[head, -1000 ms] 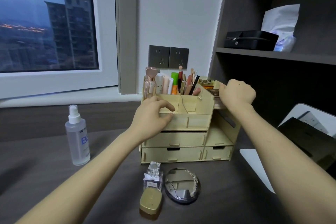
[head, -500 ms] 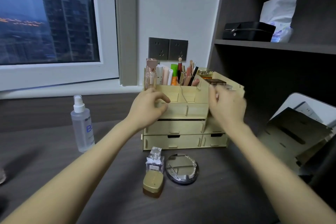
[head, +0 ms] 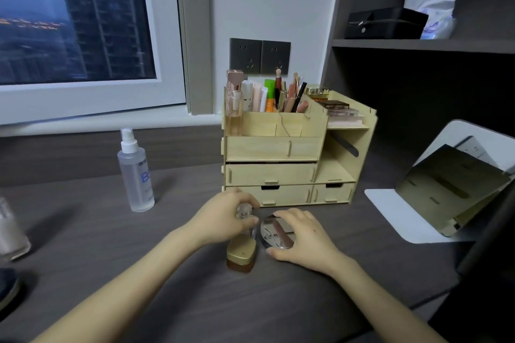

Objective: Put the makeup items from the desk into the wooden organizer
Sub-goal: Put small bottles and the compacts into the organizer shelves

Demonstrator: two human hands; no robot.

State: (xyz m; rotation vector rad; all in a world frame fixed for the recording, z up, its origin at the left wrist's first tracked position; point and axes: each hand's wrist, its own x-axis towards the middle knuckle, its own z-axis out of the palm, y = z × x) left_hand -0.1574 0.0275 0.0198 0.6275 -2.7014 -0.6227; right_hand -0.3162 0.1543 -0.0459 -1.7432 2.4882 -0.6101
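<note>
The pale wooden organizer [head: 274, 149] stands at the back of the dark desk, its top slots holding tubes, brushes and pencils, a palette on its right shelf. In front of it, my left hand [head: 220, 221] is closed around a small clear perfume bottle [head: 244, 211]. My right hand [head: 302, 238] is spread over a round silver compact [head: 274, 232], fingers curled round its edge. A gold-capped amber jar [head: 241, 255] sits just in front of the perfume bottle. A clear spray bottle [head: 136, 175] stands to the left.
A tilted mirror on a white stand [head: 446, 189] sits at the right. Another bottle [head: 11, 231] is at the far left edge. Window and sill run behind; a shelf at the upper right holds a black box [head: 386, 23] and a tissue pack.
Both hands left the organizer's top and came down to the desk in front of it. The left closed on the perfume bottle; the right settled over the round compact.
</note>
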